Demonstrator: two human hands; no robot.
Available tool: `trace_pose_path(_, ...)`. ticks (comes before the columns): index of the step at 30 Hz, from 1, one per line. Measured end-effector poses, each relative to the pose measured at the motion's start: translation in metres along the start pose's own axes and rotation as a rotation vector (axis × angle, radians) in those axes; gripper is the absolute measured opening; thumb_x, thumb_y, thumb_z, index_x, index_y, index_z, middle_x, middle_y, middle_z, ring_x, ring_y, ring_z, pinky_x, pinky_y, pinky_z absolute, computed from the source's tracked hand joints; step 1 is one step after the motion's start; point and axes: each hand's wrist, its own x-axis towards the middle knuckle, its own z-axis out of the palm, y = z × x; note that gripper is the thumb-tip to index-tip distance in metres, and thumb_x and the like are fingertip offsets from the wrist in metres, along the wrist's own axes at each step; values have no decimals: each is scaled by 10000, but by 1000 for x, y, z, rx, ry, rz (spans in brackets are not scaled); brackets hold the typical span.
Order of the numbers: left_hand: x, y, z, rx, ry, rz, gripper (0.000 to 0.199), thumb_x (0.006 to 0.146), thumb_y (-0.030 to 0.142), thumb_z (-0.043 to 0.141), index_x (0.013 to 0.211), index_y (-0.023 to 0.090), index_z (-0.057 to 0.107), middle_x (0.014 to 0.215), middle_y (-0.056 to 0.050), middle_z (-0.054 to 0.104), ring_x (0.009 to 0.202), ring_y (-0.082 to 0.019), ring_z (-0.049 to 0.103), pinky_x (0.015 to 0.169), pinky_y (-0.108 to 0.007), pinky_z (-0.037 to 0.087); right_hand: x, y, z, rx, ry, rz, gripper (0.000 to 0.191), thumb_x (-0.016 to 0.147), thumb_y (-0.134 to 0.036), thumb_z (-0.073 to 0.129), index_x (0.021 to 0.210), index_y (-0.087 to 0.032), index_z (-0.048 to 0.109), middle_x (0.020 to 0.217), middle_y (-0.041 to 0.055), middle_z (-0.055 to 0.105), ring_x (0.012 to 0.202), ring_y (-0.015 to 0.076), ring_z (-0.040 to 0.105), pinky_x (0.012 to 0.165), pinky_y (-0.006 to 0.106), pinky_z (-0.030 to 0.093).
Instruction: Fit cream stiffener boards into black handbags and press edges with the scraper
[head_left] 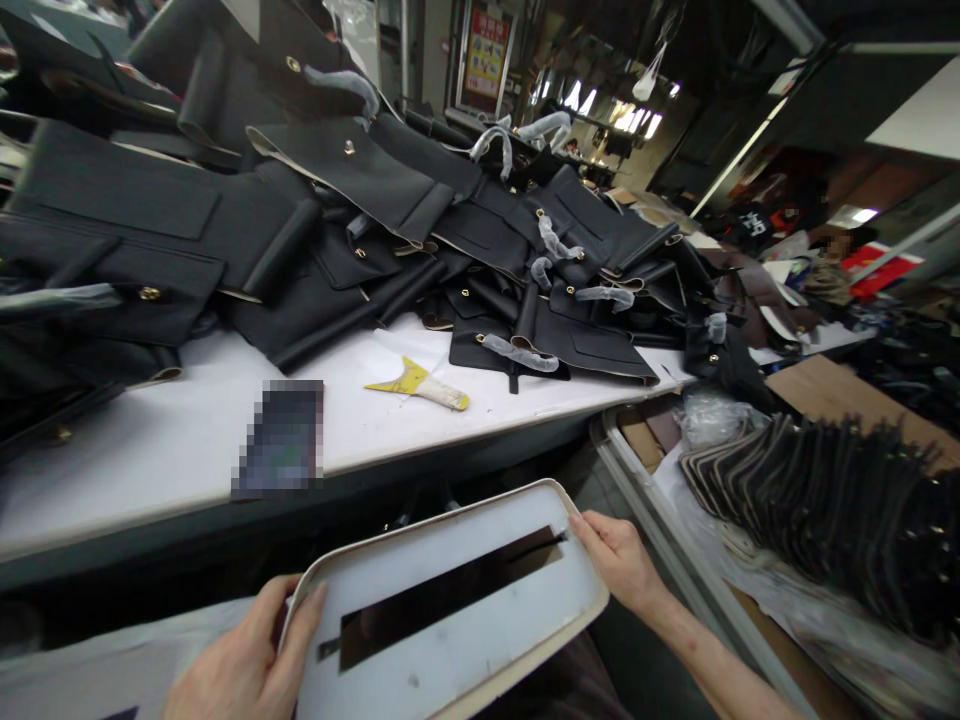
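Between my two hands is a rounded rectangular frame (517, 620), white inside with a pale raised rim and a long slot through its middle. It is tilted, below the front edge of the white table (360, 440). My left hand (247, 650) grips its left end, thumb over the rim. Its right end is held by my right hand (619, 555), fingers closed on the rim. Beyond the frame, a yellow forked tool (420, 385) with a pale wrapped handle lies on the table. A dark phone-like slab (281, 440), blurred out, lies near the table edge.
Black leather bag pieces (360, 175) with gold-coloured fittings and plastic-wrapped straps are heaped across the table. At right, a metal-edged bin (652, 500) holds a row of dark stacked pieces (817, 510) and clear plastic (716, 415). Brown cardboard (862, 400) leans behind them.
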Motion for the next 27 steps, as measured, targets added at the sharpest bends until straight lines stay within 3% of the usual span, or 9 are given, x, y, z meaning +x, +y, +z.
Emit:
trace_pose_path(7, -1, 1, -4, -56, -57, 35, 429, 856, 640, 315, 1012, 284, 498, 701, -1, 649, 759, -271, 671, 674, -321, 428, -1, -1, 0, -33, 47, -37, 509, 970, -550, 407, 608, -192, 397, 569, -28, 365, 551, 113, 373, 517, 262, 242)
trace_pose_path(15, -6, 8, -7, -68, -11, 61, 407, 877, 604, 281, 937, 269, 503, 704, -22, 662, 778, -282, 673, 676, -324, 419, -4, -14, -3, -210, 61, -104, 503, 993, -521, 343, 599, -208, 347, 529, -14, 418, 516, 119, 414, 520, 272, 252)
trace_pose_path(21, -7, 10, -6, -71, 4, 55, 422, 857, 657, 352, 911, 272, 516, 555, 19, 587, 644, -265, 643, 622, -303, 405, -2, -23, -5, -367, 36, -120, 414, 979, -433, 356, 645, -208, 451, 545, 47, 532, 518, 174, 509, 556, 304, 245)
trace_pose_path(27, -13, 16, -8, -89, 14, 54, 487, 805, 724, 424, 902, 260, 538, 539, 26, 564, 648, -277, 635, 610, -307, 404, -1, -27, -3, -391, 55, -86, 299, 937, -338, 419, 704, -185, 530, 564, 75, 546, 529, 188, 511, 569, 309, 234)
